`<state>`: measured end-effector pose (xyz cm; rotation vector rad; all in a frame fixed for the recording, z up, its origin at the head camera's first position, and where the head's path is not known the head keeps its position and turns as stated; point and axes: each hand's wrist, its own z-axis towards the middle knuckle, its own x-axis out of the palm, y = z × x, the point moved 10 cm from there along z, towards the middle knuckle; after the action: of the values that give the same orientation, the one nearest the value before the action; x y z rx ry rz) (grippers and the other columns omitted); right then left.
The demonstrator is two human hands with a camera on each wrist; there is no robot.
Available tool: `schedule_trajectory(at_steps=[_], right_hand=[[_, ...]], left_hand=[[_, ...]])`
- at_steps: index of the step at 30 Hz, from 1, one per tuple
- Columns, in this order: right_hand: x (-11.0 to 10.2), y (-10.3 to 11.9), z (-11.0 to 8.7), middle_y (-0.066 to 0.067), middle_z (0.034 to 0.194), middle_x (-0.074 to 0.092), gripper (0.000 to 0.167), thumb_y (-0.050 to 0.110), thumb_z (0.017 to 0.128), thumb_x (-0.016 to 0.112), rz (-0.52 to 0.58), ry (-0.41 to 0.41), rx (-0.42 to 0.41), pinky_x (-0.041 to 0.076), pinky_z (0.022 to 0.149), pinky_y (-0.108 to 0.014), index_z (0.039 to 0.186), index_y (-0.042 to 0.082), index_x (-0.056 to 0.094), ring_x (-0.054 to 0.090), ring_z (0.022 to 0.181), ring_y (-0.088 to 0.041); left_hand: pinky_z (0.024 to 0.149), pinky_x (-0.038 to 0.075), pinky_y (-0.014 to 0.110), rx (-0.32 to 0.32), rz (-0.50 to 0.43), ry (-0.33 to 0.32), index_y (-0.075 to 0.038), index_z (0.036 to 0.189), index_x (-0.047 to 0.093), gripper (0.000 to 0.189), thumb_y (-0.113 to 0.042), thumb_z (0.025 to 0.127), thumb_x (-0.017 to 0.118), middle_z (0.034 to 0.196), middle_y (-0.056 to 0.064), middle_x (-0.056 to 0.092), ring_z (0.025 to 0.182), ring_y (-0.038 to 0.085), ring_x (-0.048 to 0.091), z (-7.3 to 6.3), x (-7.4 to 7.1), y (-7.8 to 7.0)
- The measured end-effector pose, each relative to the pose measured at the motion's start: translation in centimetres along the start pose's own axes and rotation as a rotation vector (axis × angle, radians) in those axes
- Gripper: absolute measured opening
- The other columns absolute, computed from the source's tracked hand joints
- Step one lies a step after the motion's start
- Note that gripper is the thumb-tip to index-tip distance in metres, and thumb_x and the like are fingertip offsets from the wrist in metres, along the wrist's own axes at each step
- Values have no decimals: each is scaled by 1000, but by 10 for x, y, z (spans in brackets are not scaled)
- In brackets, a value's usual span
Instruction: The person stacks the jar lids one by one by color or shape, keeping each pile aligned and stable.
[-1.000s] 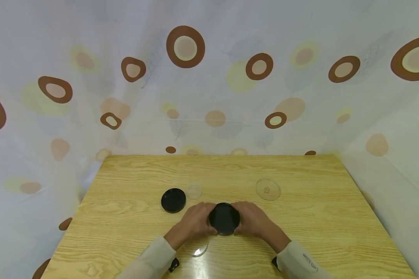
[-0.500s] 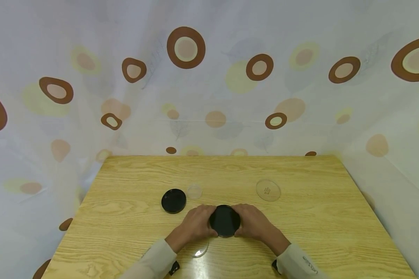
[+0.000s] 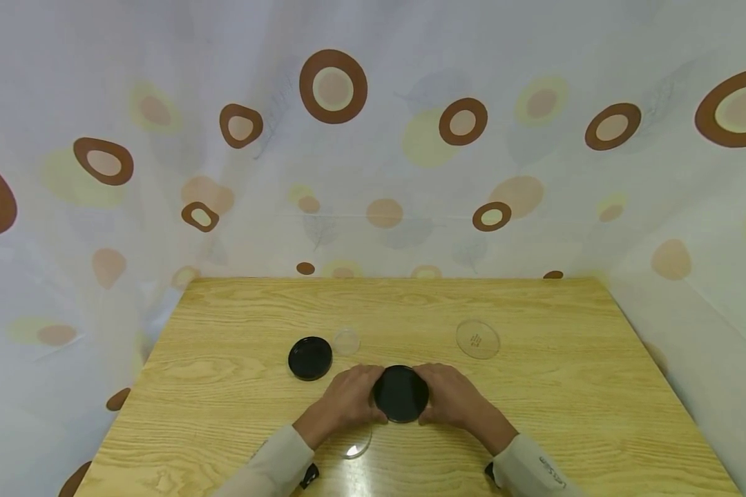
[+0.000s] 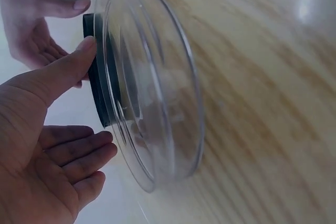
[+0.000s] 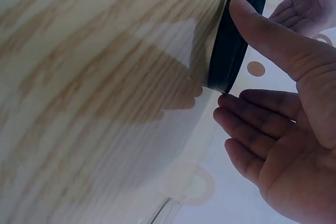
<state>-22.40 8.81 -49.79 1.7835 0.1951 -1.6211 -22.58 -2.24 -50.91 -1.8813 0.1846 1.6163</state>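
Observation:
Both hands hold a black round shallow dish from its two sides, at the front middle of the table. The left hand grips its left edge, thumb towards me; in the left wrist view the thumb presses the black rim and the lower fingers are loosely bent. On the opposite edge, the right hand holds likewise, its thumb on the rim. Just left of the black dish stands a clear petri dish, partly hidden by the left wrist in the head view. Whether the black dish touches the table cannot be told.
Farther back on the left lies a second black dish, with a small clear disc beside it. A larger clear disc with printed marks lies back right. Patterned cloth hangs round the wooden table.

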Motion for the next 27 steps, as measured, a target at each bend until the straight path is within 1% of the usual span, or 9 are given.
schedule_trajectory(at_steps=[3, 7, 10, 17, 23, 27], right_hand=[[-1, -2, 0, -13, 119, 65, 78, 29, 58, 91, -29, 6, 21, 49, 94, -48, 123, 1, 59, 61, 109, -31], [-3, -3, 1, -15, 121, 64, 83, 31, 58, 91, -66, 14, 51, 49, 95, -47, 125, -1, 57, 61, 110, -32], [-4, -2, 4, -15, 124, 62, 83, 33, 60, 90, -84, 23, 63, 47, 97, -47, 127, -2, 56, 59, 113, -32], [-13, 3, 10, -17, 130, 58, 80, 28, 66, 87, -54, 17, 79, 46, 99, -49, 131, -2, 53, 55, 119, -35], [-17, 7, 20, -16, 133, 56, 77, 28, 68, 86, -17, 31, 113, 44, 102, -49, 132, 0, 52, 52, 123, -35], [-20, 12, 29, -16, 133, 56, 76, 30, 69, 85, -22, 31, 99, 44, 102, -48, 132, 0, 53, 52, 123, -35]], left_hand=[[88, 52, 33, 7, -3, -12, -13, 119, 60, 66, -41, 66, 86, 117, 0, 65, 107, 19, 61, 0, -5, 1], [94, 51, 35, -2, 4, -11, -10, 126, 58, 71, -42, 68, 84, 125, 3, 62, 115, 22, 59, -1, -10, 5], [100, 48, 38, -18, 9, 4, -7, 134, 52, 79, -44, 70, 82, 135, 7, 57, 123, 25, 55, -3, -12, 9], [101, 46, 42, -48, -13, 23, -8, 137, 49, 80, -45, 73, 80, 138, 8, 54, 126, 26, 52, -6, -14, 18], [101, 46, 42, -37, -12, 2, -8, 136, 49, 80, -46, 73, 79, 137, 8, 55, 125, 26, 53, -7, -19, 26], [100, 47, 43, -45, -30, -15, -7, 134, 51, 79, -44, 71, 81, 135, 10, 56, 123, 28, 54, -9, -25, 33]])
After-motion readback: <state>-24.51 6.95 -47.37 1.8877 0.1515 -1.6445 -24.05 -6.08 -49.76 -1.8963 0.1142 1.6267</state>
